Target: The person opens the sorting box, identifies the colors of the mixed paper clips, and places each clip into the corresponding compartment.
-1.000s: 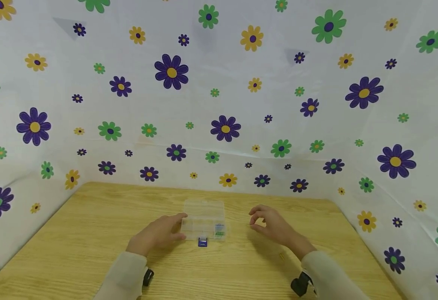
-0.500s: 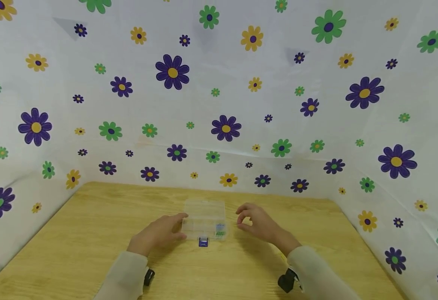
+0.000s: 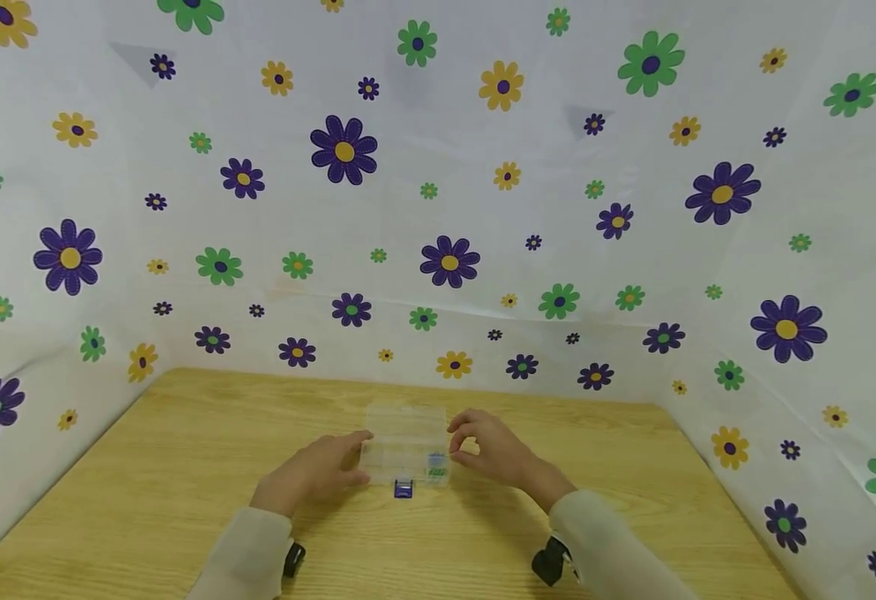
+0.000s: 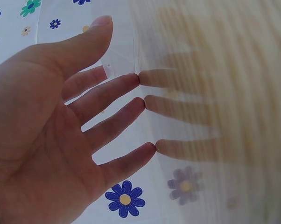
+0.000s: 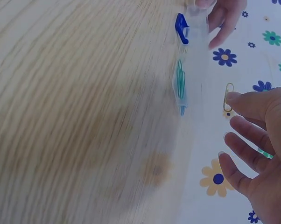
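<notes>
A clear plastic compartment box lies on the table with its lid raised toward the back and a blue latch at the front. My left hand touches the box's left side, fingers extended and thumb apart. Between thumb and index finger, my right hand pinches a gold paper clip, close to the box's right edge. The other right fingers are loosely bent. Green paper clips and a bit of blue show in the right front compartment.
The wood-grain table runs back to a white cloth printed with flowers, which also encloses both sides. Black wrist devices sit at both sleeves, one by the right cuff.
My right hand has moved left with the gold paper clip, from well beside the box to its right edge. The left hand has stayed at the box's left side.
</notes>
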Demonstrator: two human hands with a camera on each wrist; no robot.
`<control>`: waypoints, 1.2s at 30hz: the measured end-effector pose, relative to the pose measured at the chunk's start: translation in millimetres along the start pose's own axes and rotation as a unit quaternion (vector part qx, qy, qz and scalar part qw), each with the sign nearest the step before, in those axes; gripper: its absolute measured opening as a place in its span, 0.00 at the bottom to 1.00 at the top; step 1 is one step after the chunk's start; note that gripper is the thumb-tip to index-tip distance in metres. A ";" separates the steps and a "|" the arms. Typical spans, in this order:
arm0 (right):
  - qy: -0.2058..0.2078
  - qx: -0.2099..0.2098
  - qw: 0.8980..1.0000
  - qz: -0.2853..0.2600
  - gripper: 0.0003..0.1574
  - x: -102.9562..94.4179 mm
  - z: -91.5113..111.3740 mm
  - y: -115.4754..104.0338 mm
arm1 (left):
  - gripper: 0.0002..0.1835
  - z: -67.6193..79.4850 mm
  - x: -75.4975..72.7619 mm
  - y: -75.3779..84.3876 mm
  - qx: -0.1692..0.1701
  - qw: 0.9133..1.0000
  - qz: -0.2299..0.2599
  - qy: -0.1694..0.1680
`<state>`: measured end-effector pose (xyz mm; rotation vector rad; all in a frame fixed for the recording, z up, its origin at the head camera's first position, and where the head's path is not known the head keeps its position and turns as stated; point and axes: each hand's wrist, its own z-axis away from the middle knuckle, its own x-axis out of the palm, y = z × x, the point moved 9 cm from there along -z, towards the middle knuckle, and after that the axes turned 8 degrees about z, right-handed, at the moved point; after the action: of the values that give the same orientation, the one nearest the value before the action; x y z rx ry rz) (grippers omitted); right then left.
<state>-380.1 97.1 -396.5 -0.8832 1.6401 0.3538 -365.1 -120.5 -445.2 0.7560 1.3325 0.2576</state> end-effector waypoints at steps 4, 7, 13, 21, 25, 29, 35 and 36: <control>0.000 -0.008 1.000 -0.001 0.06 1.3 -6.1 -6.5 | 0.35 -0.1 -1.2 2.4 0.001 1.000 -0.001 0.001; 0.001 -0.010 1.000 -0.002 0.06 2.9 -11.7 -10.0 | 0.35 -0.6 -2.7 3.4 0.001 1.000 -0.003 0.002; -0.002 -0.007 1.000 -0.004 0.06 8.6 -21.9 -16.9 | 0.35 -2.6 -3.8 2.3 0.005 1.000 -0.006 0.003; -0.020 0.007 0.999 -0.029 0.06 17.9 -28.0 -25.8 | 0.34 -2.2 -1.3 0.0 0.002 1.000 -0.004 -0.001; -0.029 -0.004 0.999 -0.012 0.05 24.5 -28.9 -29.4 | 0.34 -1.6 0.7 -0.3 0.001 1.000 0.001 -0.004; -0.035 -0.002 0.999 -0.002 0.05 31.2 -31.1 -29.4 | 0.34 -2.2 0.6 -1.1 0.003 1.000 0.000 -0.002; -0.036 0.010 0.999 0.022 0.06 38.0 -32.4 -28.1 | 0.34 -1.6 1.7 -4.5 -0.011 1.000 0.006 0.001; -0.036 0.011 0.999 0.025 0.06 38.5 -31.9 -28.2 | 0.34 -1.2 2.1 -4.4 -0.012 1.000 0.008 0.001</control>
<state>-383.9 43.7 -417.3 -0.8052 1.5978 0.3966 -366.8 -122.1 -449.6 0.7470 1.3232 0.2875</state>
